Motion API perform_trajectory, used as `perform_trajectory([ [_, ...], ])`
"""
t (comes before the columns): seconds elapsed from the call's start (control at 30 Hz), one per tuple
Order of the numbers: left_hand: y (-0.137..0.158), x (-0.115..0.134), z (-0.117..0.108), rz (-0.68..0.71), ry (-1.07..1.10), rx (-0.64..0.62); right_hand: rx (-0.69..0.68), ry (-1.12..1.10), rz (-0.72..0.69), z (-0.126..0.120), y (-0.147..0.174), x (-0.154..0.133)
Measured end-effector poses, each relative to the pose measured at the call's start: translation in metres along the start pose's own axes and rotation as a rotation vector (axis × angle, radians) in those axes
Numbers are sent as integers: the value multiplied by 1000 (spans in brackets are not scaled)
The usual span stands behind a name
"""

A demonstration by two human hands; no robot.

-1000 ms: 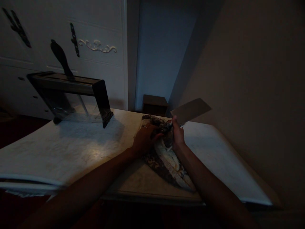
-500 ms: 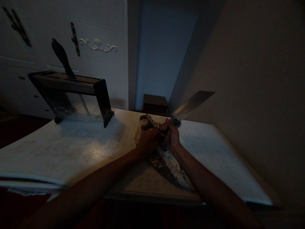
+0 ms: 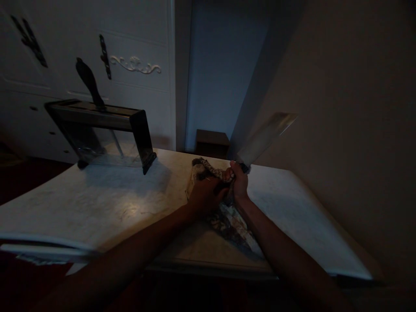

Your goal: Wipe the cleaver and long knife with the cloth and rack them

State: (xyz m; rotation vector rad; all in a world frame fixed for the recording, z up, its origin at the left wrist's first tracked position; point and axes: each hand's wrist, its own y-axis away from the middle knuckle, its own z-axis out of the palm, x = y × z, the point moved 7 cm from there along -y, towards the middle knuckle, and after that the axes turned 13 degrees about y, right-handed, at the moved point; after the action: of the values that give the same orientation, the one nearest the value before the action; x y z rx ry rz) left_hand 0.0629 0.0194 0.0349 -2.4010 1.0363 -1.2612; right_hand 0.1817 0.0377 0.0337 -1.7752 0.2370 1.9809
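My right hand [image 3: 241, 181] is closed round the dark handle of a broad-bladed kitchen knife [image 3: 264, 136]. The blade points up and to the right, away from me. A patterned cloth [image 3: 234, 229], brown and cream, hangs from between my hands toward the table's front edge, and part of it is bunched about the knife's handle. My left hand [image 3: 208, 194] is closed on this cloth, right beside my right hand. Its fingertips are partly hidden in the folds and shadow.
A knife block [image 3: 94, 112] with clear sides stands at the left of the marble-look table [image 3: 117, 195], one black-handled tool upright in it. White cabinet doors [image 3: 139, 39] rise behind. A small brown box-shaped stand [image 3: 212, 138] sits beyond the table, and a wall [image 3: 351, 130] borders the right.
The knife's blade has turned a little and its tip has risen slightly. My left hand has shifted a little to the right against the handle. The view has moved slightly.
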Motion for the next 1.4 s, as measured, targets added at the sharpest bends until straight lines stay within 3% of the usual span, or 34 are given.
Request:
perform_trajectory([
  [0.17,0,-16,-5,-129,134,40,-41,93,-73,2,8,-5],
  [0.33,-1,-21,-5,-74,147,31,-177,150,-193,12,15,-14],
  [0.47,-5,-27,-3,-2,252,3,-236,175,-183,17,18,-15],
  [0.63,-8,-28,-5,92,290,8,-253,177,-119,16,15,-10],
  [0.9,-5,-32,-18,-24,271,105,-277,65,65,7,12,2],
  [1.1,1,-30,-38,11,203,209,-390,14,289,8,21,9],
  [1.23,8,-25,-51,-5,97,217,-413,88,326,3,21,14],
  [1.4,15,-22,-65,-2,108,214,-547,224,345,2,26,13],
])
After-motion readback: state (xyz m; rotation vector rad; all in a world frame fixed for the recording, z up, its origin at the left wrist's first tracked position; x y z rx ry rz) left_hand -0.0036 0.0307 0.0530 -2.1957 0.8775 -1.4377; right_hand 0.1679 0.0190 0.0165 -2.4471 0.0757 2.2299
